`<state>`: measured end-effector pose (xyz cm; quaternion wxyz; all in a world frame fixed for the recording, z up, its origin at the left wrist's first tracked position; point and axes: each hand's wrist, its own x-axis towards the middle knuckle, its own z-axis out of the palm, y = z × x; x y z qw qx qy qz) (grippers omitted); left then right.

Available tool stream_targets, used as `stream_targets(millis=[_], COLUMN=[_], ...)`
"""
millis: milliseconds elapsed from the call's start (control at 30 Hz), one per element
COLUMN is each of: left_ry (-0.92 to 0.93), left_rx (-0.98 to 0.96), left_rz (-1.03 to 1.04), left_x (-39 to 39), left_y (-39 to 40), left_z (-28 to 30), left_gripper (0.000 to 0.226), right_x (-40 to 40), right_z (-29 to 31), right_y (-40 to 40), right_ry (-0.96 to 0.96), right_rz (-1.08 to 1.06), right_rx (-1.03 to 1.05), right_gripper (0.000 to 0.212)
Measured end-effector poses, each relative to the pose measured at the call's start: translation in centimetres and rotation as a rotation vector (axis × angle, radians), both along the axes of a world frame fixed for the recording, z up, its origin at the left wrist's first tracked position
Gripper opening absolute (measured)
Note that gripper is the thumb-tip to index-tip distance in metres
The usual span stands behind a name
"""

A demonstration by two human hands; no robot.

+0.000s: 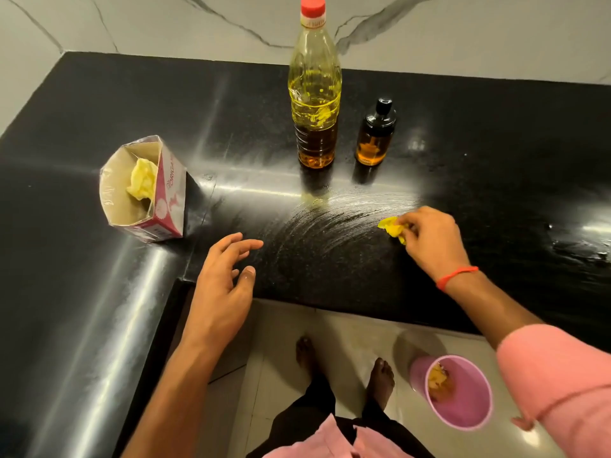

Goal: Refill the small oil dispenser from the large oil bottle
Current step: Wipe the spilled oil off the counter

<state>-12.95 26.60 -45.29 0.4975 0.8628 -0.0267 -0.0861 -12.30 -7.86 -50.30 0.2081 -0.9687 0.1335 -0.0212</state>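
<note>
Evidently, a wiping stage is in hand rather than pouring. A crumpled yellow tissue (392, 227) is pinched in the fingertips of the right hand (429, 241) and pressed to the black countertop (496, 143), at about four o'clock from the large oil bottle (314, 94). Curved smear marks (334, 223) lie between the tissue and the bottle's base, so spilt oil is probably being cleaned up.

The large oil bottle is stood upright with its red cap (312, 5) on. The small oil dispenser (375, 133) is set just beside it at three o'clock, also closed and amber inside; both are kept back from the wiped patch.

The left hand (221, 279) is held empty, fingers loosely spread, over the counter's near edge.

At nine o'clock an opened carton (145, 190) holds a yellowed wad, and a pink bin (458, 391) on the floor holds more stained waste, presumably placed close for discards.
</note>
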Motion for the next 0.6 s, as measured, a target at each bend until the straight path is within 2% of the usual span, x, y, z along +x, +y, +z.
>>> stream_targets(millis=[133, 267, 367, 433, 500, 600], left_ry=[0.0, -0.004, -0.011, -0.006, -0.015, -0.026], left_rx=[0.011, -0.001, 0.005, 0.016, 0.026, 0.023], left_rz=[0.011, 0.022, 0.019, 0.017, 0.01, 0.008], left_x=[-0.2, -0.1, 0.2, 0.4, 0.4, 0.3], left_y=[0.5, 0.3, 0.2, 0.1, 0.1, 0.3], left_z=[-0.3, -0.1, 0.1, 0.1, 0.0, 0.0], left_gripper=[0.052, 0.052, 0.053, 0.055, 0.056, 0.057], right_x=[2.4, 0.9, -1.5, -1.2, 0.9, 5.4], right_z=[0.2, 0.0, 0.3, 0.8, 1.0, 1.0], right_y=[5.9, 14.7, 19.0, 20.0, 19.7, 17.5], right_ry=[0.022, 0.052, 0.066, 0.07, 0.066, 0.07], right_rz=[0.101, 0.386, 0.635, 0.727, 0.722, 0.581], right_rx=[0.056, 0.165, 0.187, 0.145, 0.083, 0.009], right_gripper=[0.025, 0.03, 0.019, 0.013, 0.01, 0.015])
